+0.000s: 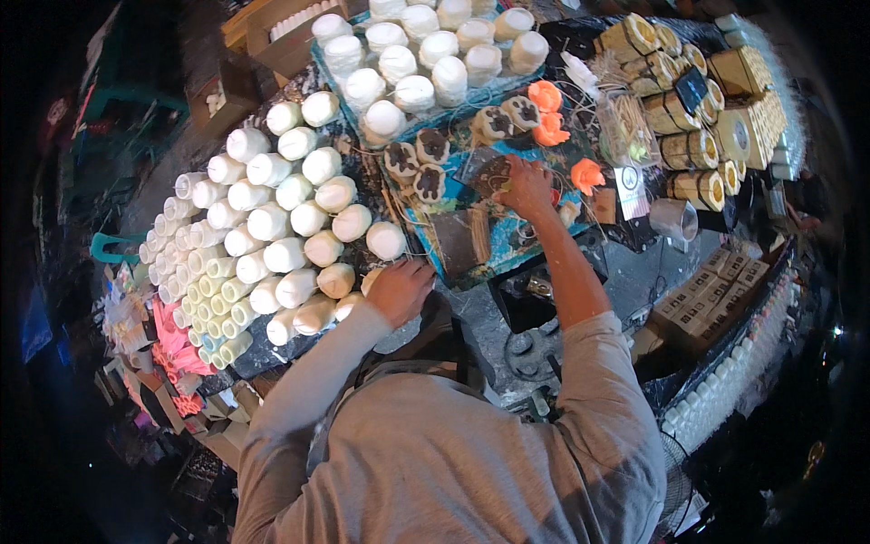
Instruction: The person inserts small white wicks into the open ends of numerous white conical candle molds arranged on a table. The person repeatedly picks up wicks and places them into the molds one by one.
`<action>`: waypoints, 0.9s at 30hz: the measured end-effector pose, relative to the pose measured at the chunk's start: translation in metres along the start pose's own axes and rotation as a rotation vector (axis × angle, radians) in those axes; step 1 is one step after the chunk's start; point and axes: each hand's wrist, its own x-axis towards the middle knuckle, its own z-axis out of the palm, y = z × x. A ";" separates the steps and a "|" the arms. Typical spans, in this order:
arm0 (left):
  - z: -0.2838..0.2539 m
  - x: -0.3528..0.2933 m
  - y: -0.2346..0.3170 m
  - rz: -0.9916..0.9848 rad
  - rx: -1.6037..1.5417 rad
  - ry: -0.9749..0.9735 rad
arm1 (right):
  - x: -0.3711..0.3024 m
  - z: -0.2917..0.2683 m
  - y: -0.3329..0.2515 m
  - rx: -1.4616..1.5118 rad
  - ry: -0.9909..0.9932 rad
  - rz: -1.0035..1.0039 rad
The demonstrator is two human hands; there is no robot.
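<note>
At twelve o'clock my right hand (526, 188) pinches a dark slab (489, 172), likely brittle; left hand (399, 290) spread on white candles (299, 254).

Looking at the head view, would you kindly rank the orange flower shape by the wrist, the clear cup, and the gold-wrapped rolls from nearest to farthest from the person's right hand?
From the right hand:
1. Orange flower shape, just to its right, beside the wrist.
2. Clear cup, farther right and slightly lower, off the blue board.
3. Gold-wrapped rolls, stacked at the upper right, farthest away.
</note>
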 end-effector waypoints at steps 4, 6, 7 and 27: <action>0.040 0.104 0.004 0.184 0.330 0.023 | 0.000 -0.007 -0.001 0.024 -0.028 0.003; 0.048 0.132 0.010 0.269 0.495 0.025 | -0.003 -0.008 0.005 0.029 -0.025 -0.041; 0.049 0.139 0.012 0.272 0.521 -0.017 | -0.005 -0.006 0.008 0.029 0.020 -0.084; 0.041 0.184 0.016 -0.012 0.460 -0.214 | -0.027 0.017 0.042 0.480 0.368 0.158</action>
